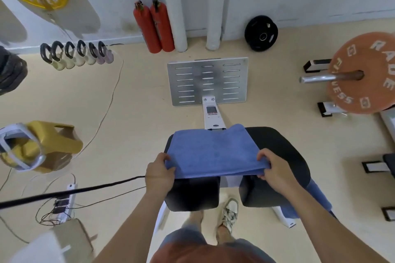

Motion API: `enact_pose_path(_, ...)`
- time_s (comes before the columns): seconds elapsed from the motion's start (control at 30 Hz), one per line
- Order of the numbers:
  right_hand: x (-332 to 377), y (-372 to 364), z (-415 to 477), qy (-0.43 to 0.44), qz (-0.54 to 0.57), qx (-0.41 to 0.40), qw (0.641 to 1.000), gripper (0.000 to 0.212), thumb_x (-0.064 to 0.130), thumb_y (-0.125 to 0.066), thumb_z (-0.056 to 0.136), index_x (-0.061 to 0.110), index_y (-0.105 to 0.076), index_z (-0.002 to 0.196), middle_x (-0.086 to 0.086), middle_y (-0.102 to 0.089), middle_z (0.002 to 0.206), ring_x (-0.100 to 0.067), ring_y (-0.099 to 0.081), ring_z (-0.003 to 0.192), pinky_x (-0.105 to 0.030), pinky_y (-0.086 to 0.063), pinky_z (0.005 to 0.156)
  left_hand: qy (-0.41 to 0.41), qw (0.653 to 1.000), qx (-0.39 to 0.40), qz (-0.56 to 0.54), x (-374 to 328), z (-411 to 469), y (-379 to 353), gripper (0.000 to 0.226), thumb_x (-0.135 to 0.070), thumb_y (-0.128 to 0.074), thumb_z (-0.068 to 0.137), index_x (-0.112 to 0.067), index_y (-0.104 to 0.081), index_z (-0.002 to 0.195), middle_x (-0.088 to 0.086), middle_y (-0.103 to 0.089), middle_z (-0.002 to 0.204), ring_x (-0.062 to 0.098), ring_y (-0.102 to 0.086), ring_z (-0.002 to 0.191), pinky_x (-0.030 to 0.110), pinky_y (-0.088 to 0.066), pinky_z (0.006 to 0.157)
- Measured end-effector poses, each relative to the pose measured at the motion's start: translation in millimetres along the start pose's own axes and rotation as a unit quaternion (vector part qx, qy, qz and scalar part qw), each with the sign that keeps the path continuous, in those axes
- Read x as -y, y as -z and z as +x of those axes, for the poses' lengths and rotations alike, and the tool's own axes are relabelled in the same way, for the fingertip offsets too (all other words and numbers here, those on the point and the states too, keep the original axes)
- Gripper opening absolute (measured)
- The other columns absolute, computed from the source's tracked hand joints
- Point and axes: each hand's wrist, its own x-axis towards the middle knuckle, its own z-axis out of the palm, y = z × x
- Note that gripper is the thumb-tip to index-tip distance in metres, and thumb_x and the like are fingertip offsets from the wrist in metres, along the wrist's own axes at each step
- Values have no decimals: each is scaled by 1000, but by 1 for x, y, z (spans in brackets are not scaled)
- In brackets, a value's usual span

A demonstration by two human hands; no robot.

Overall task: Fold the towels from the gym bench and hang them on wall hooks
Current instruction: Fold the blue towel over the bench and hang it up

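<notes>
One blue towel [213, 153]; orange "RADE" plate [363, 53]

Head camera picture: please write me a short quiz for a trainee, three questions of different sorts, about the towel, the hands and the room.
1. True or false: the left hand and the right hand both grip the near edge of the blue towel.
2. The far part of the towel rests on: A) the floor, B) the black bench, C) a wall hook.
3. How many red fire extinguishers are in view?
Key: 1 true; 2 B; 3 two.
</notes>
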Motion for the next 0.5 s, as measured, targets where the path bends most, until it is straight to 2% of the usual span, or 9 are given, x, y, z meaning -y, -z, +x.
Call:
enact_pose_path(0.1,-9,-9,-8,-2,23,-47,999,26,-7,-54,80,19,-59,80,0,-59,91,-13,-56,84,-21,-47,66,-9,1000,2,2,2,-13,-1,16,-15,-56,87,-21,-52,101,3,-59,91,24,-52,78,28,-34,63)
enact_pose_path(0.2,-8,-13,-11,-44,99,-45,993,11,5,-62,82,13,-68,85,1,-65,88,-9,-57,80,-17,-43,65,11,1000,-18,-24,4,-21,-5,10,-17,-56,88,-23,-49,93,1,-59,85,27,-56,75,29,-37,61)
enact_pose_path(0.23,-7,-15,-11,-61,140,-41,987,5,12,-64,84,10,-69,84,-1,-66,84,-11,-58,77,-19,-44,65,24,998,-31,-57,5,-23,-6,9,-17,-57,88,-22,-51,91,2,-61,85,28,-60,73,30,-42,61)
enact_pose_path(0.27,-6,-16,-11,-78,182,-46,979,13,18,-66,85,6,-70,80,-3,-65,79,-14,-57,73,-24,-45,64,49,992,-46,-111,5,-23,-7,7,-17,-59,87,-21,-53,88,2,-63,85,28,-64,68,30,-47,61)
enact_pose_path(0.33,-6,-19,-8,-115,251,-86,957,26,23,-69,84,2,-67,71,-6,-62,72,-20,-56,72,-36,-49,67,106,962,-57,-243,5,-25,-7,6,-14,-63,86,-16,-59,83,5,-64,81,22,-64,51,29,-53,57)
enact_pose_path(0.37,-6,-21,-6,-137,275,-104,946,21,20,-72,83,6,-67,68,-5,-63,73,-21,-59,75,-41,-53,73,130,943,-49,-303,6,-25,-6,6,-13,-66,85,-12,-61,82,7,-62,78,18,-60,45,26,-52,52)
enact_pose_path(0.43,-3,-22,-1,-183,297,-115,930,12,8,-73,80,15,-66,72,-4,-65,84,-25,-62,87,-46,-55,85,166,900,-16,-402,6,-27,-1,6,-12,-68,86,-7,-64,88,10,-60,71,12,-56,40,18,-48,44)
enact_pose_path(0.5,1,-22,3,-214,328,-110,913,18,-2,-69,78,16,-63,79,-8,-63,95,-27,-60,93,-45,-55,87,173,855,10,-488,5,-28,6,15,-10,-66,87,0,-64,98,11,-61,68,12,-56,42,16,-48,45)
